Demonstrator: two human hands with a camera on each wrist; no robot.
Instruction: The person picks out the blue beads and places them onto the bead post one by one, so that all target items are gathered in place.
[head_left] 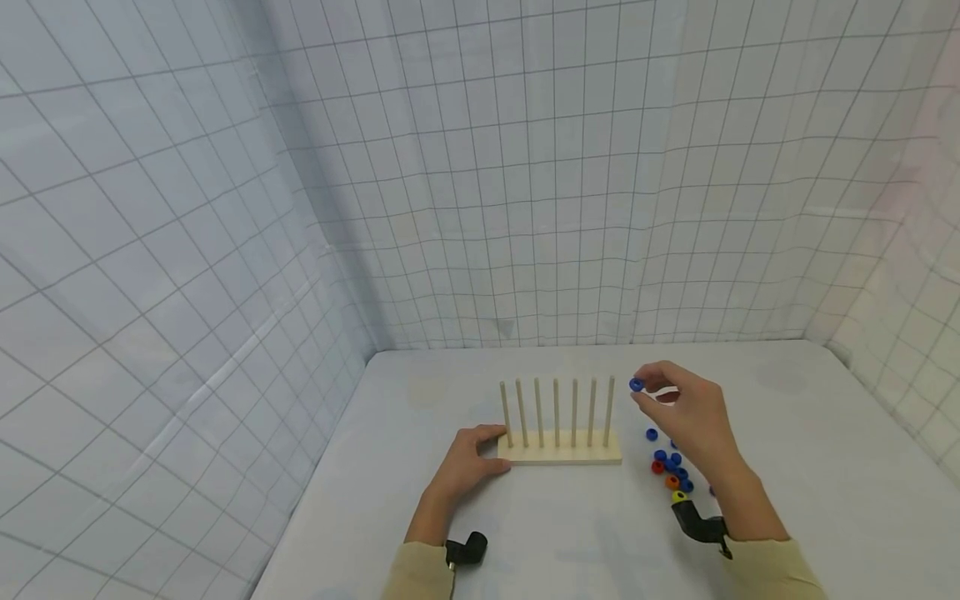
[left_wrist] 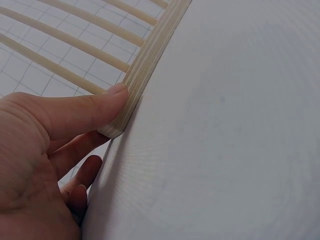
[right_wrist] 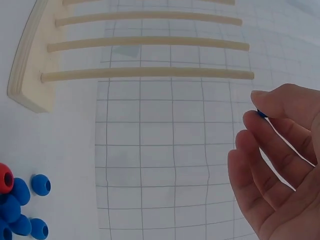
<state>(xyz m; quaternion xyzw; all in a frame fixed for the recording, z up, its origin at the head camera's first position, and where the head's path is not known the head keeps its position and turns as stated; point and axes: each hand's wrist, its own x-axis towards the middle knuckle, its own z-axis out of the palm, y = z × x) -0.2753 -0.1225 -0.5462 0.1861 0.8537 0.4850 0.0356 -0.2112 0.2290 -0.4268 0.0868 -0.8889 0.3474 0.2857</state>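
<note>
A pale wooden pegboard [head_left: 558,456] with several upright pegs stands on the table. My left hand [head_left: 467,461] grips its left end, with the thumb [left_wrist: 107,107] along the near edge in the left wrist view. Up near the top of the rightmost peg [head_left: 609,412], my right hand [head_left: 688,410] pinches a blue bead [head_left: 636,384] between thumb and fingertips. The bead is apart from the peg, a little to its right. In the right wrist view only a sliver of that bead [right_wrist: 262,113] shows between the fingers.
Loose beads lie on the table right of the board, below the right hand: several blue ones [head_left: 652,434], a red one [head_left: 657,467], an orange one [head_left: 672,482] and a yellow one [head_left: 679,497]. The right arm partly hides them. Gridded white sheets [head_left: 525,208] hang behind the table [head_left: 420,392].
</note>
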